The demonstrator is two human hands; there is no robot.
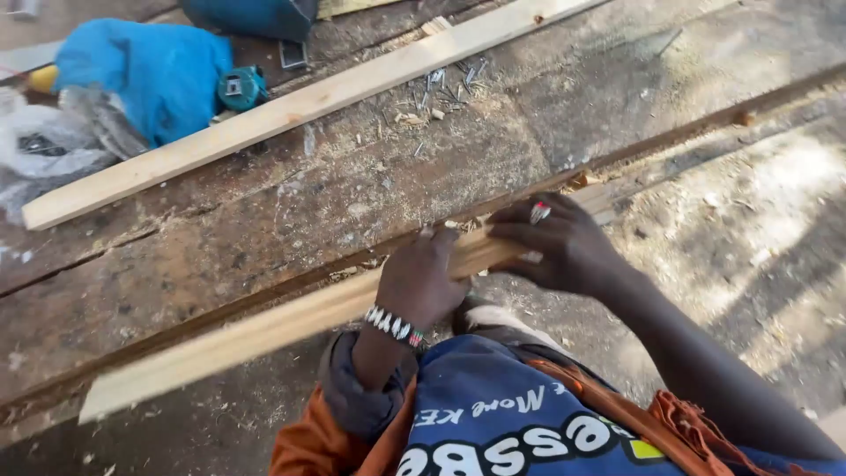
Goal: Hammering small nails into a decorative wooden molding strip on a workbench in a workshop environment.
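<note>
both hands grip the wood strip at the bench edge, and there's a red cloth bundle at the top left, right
Not quite: the cloth bundle at the top left is blue, not red, as the head view shows. The rest holds: the left hand and right hand grip the wood strip at the bench edge.

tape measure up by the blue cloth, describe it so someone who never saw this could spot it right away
Start at the worn wooden workbench and follow the long pale plank lying across it toward the upper left. Just above that plank, against the blue cloth, sits the tape measure: small, squarish and teal, unlike the soft cloth.
</note>
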